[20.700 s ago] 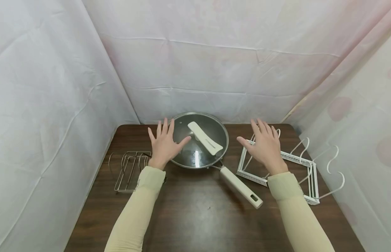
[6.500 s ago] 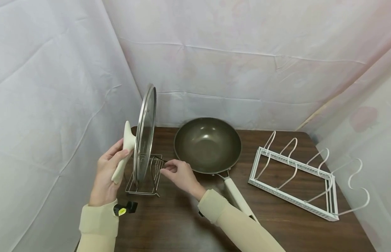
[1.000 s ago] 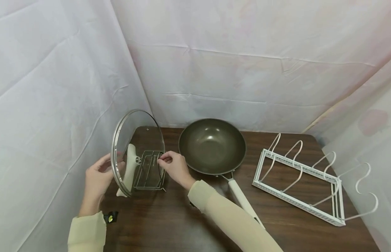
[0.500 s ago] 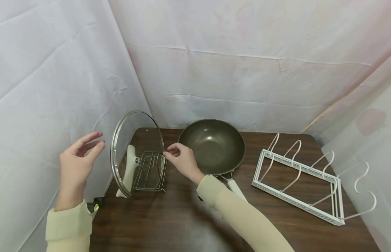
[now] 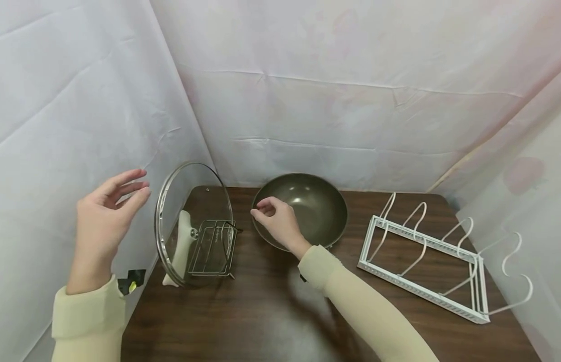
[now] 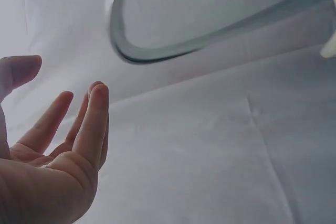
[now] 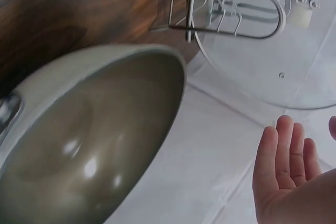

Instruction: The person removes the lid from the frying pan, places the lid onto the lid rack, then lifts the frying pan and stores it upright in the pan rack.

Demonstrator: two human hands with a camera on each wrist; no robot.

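Observation:
A glass lid [image 5: 190,201] with a steel rim stands on edge in the small wire rack [image 5: 213,249] at the table's left, its cream handle [image 5: 183,246] facing left. My left hand [image 5: 131,190] hovers open to the left of the lid, touching nothing. In the left wrist view the left hand [image 6: 63,103] has straight fingers below the lid rim [image 6: 210,35]. My right hand [image 5: 264,211] hangs with loosely curled, empty fingers over the near left rim of the dark wok [image 5: 307,206]. The right wrist view shows the wok [image 7: 94,140], wire rack [image 7: 220,9] and lid [image 7: 273,61].
A white pan rack [image 5: 425,251] with curved dividers lies on the right of the brown table [image 5: 262,311]. White cloth walls close in the left, back and right sides. My right forearm hides the wok's handle.
My left hand has let go of the lid and drawn away to the left. My right hand has left the wire rack and moved right, over the wok's rim. The lid stays standing in the rack.

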